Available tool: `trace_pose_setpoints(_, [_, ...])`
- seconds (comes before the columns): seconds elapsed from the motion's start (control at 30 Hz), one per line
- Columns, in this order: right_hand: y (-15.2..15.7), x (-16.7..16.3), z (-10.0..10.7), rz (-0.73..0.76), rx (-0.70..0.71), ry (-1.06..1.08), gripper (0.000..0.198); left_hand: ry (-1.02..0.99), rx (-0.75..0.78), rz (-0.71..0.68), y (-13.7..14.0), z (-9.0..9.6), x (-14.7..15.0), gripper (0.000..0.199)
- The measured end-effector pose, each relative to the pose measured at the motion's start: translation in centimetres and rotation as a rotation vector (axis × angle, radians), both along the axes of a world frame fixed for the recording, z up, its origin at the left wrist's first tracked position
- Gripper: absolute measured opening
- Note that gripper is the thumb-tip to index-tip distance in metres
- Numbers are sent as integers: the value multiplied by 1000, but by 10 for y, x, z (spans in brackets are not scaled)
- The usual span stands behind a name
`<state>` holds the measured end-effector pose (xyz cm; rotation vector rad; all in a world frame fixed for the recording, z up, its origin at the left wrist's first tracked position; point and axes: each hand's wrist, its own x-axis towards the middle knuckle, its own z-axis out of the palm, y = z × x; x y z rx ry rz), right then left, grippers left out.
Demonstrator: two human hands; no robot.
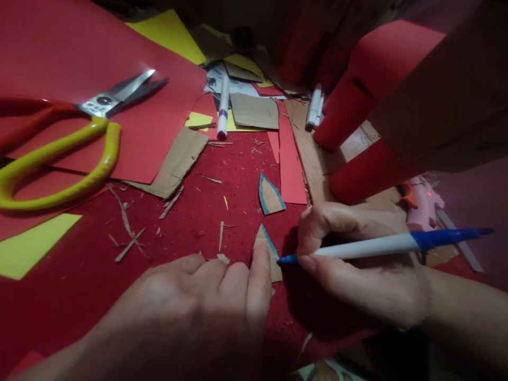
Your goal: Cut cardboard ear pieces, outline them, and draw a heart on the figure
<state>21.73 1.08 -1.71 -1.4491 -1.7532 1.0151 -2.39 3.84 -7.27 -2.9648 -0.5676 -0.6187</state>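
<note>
My right hand (357,259) pinches a white felt-tip marker (369,246) with a blue cap stuck on its back end. The marker's blue tip touches the right edge of a small pointed cardboard piece (274,267). A blue line runs from that piece's point down to the tip. With its index finger, my left hand (210,296) presses this piece flat on the red surface, its other fingers curled; they hide the piece's left part. Just beyond lies a similar cardboard piece (271,197) with a blue border all round.
Large scissors (99,106) lie half open on red paper (159,127) at the left. A purple-banded marker (224,106) and cardboard scraps (254,111) are at the back. Red cylinders (345,111) and a pink glue gun (423,203) stand at the right. Shavings litter the red surface (222,169).
</note>
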Motion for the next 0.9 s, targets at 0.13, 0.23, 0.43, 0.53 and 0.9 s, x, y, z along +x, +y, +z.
trace_pose_setpoints(0.13, [-2, -1, 0, -39, 35, -27, 17, 156, 119, -38, 1, 10, -1, 39])
trace_pose_setpoints(0.23, [-2, -1, -1, -19, 53, -67, 17, 126, 115, -25, 1, 12, 0, 36])
trace_pose_setpoints(0.43, [3, 5, -7, 68, 73, 35, 20, 74, 139, -24, 2, 1, 1, 33])
trace_pose_setpoints(0.53, [2, 4, -6, 28, 75, 25, 20, 24, 164, -4, 1, -3, 2, 34])
trace_pose_setpoints(0.9, [-2, 3, -1, 26, 33, -13, 20, 5, 124, 28, 2, -1, 8, 42])
